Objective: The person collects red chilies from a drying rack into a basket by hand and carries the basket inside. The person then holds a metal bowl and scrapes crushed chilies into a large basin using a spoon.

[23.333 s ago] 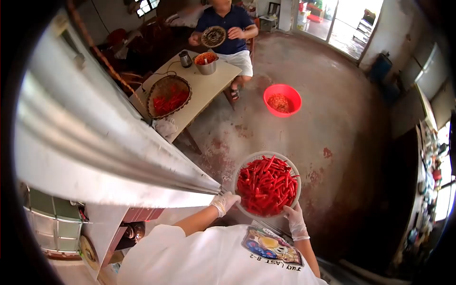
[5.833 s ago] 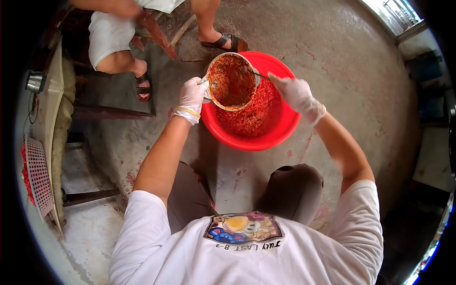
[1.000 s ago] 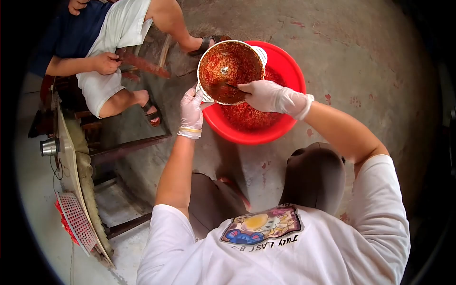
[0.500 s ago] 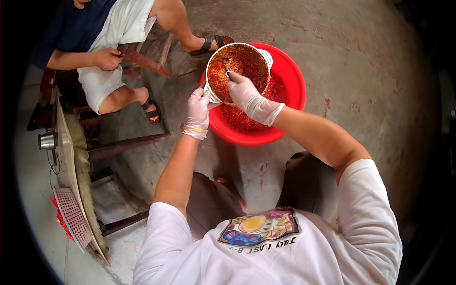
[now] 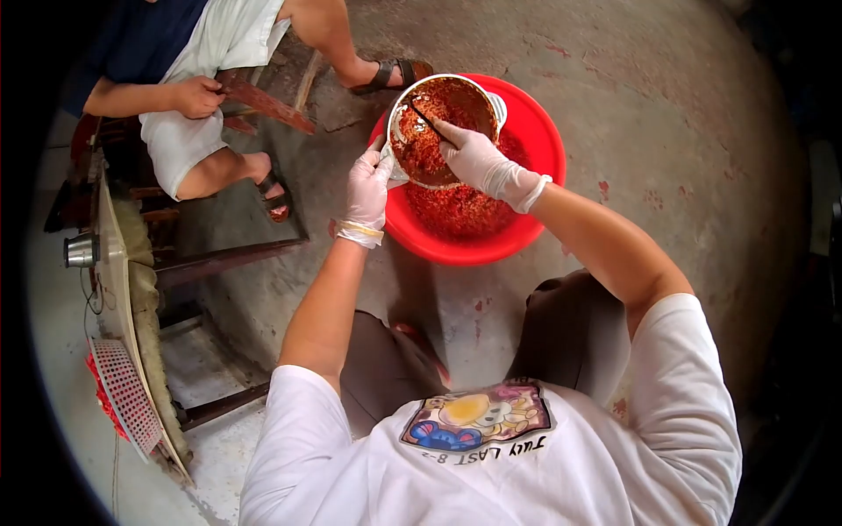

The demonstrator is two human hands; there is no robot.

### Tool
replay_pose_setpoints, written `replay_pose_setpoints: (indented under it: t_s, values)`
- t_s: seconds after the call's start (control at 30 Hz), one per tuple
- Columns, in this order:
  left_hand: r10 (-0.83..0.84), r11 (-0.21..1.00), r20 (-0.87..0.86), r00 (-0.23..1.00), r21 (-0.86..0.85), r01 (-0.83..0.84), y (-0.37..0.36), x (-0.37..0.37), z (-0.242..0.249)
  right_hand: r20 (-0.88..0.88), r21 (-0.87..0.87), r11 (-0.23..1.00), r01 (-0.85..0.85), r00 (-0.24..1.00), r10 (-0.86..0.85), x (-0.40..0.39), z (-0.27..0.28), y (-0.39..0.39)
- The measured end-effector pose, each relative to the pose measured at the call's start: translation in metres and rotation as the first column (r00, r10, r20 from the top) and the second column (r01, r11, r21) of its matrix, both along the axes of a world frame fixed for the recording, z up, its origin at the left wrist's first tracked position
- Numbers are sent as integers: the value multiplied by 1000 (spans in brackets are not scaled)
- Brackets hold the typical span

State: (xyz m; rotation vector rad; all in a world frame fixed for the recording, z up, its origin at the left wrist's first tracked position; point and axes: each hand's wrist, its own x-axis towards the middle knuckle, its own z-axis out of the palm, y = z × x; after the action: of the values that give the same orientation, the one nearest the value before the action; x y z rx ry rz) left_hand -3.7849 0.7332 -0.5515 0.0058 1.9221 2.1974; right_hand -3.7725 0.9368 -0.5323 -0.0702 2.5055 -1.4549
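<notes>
A white-rimmed pot (image 5: 485, 103) with side handles is tilted over a large red basin (image 5: 544, 145). Chopped red chili mix (image 5: 452, 215) lies in the basin, and more of it coats the pot's inside. My left hand (image 5: 367, 188), in a clear glove, is closed on the pot's near-left handle. My right hand (image 5: 474, 160), also gloved, is closed round a dark-handled utensil (image 5: 424, 117) whose far end reaches into the pot; the shape of that end is hard to make out.
Another person (image 5: 197, 96) sits at the upper left, a sandaled foot close to the basin. Wooden stools or frames (image 5: 232, 265) stand on the left, by a tabletop with a metal cup (image 5: 82, 251) and a pink perforated basket (image 5: 127, 394). Concrete floor (image 5: 667, 175) surrounds the basin.
The pot has shifted slightly right and tips more toward the basin. My right hand has moved a little right and up, and the utensil's handle now shows more.
</notes>
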Motion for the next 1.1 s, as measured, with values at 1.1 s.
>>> replay_pose_setpoints:
  t_s: [1.1]
  values:
    - [92,974,-106,990,-197,-112,-13,-9,-6,-48,822,480,-306,803,594,-6,20,35]
